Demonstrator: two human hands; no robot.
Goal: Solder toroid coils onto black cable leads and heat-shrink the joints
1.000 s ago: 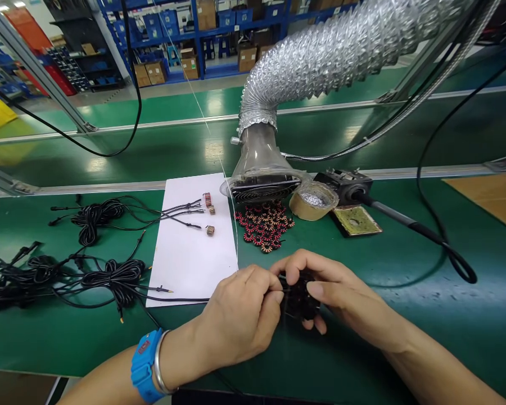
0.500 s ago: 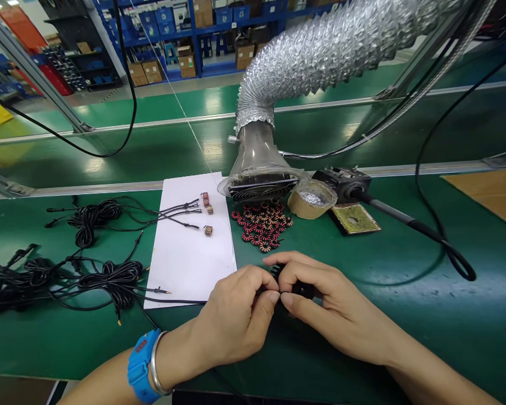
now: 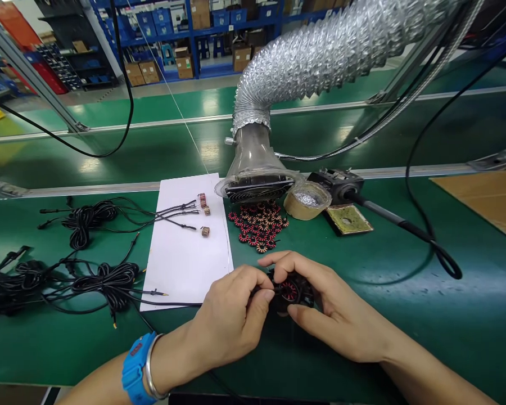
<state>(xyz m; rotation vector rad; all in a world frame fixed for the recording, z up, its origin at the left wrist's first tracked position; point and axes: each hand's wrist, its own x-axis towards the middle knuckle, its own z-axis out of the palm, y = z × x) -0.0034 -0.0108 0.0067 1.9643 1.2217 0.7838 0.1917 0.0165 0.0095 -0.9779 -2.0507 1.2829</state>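
Snugly between both hands' fingertips [image 3: 269, 295]: a toroid coil [image 3: 289, 291].

- The left forearm [image 3: 103, 382] and right forearm [image 3: 430, 374] reach forward from the bottom of the view, angling inward.
- The left hand [image 3: 230, 318], back upward, curls its fingers [image 3: 261, 298] into a tight pinch.
- The right hand [image 3: 337, 309] faces it, fingers curved over, thumb [image 3: 307, 320] below.

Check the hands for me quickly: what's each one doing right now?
Left hand: closed, pinching black wire at the coil.
Right hand: closed, holding the coil from its right side.
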